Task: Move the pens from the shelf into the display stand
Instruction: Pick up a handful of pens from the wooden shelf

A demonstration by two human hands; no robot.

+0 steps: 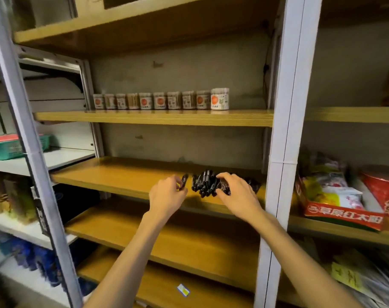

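Two bare forearms reach up from the bottom edge toward a wooden shelf [113, 174] at mid height in a metal-framed rack. On that shelf, right of centre, lies a loose heap of black pens [203, 183], their barrels pointing roughly front to back.

At the left of the heap, the left hand [168, 196] pinches a single black pen [184, 181] between thumb and curled fingertips, just apart from the pile. At the heap's right edge, the right hand [237, 192] rests with its fingers curled over several pens and its thumb tucked under the front of the pile, so that it grips them. A few more pens show behind that hand, toward the white upright post [284, 134].

One shelf higher, a row of small clear toothpick jars [161, 100] with orange-dotted labels stands along the back. Below the pen shelf sit two more wooden shelves; the lowest carries a small yellow and white tag [183, 290].

To the right of the post, a red printed carton [342, 215] holds snack packets. To the left, a green plastic basket [9, 147] sits on a white shelf, with blurred packaged goods on the shelves beneath it.
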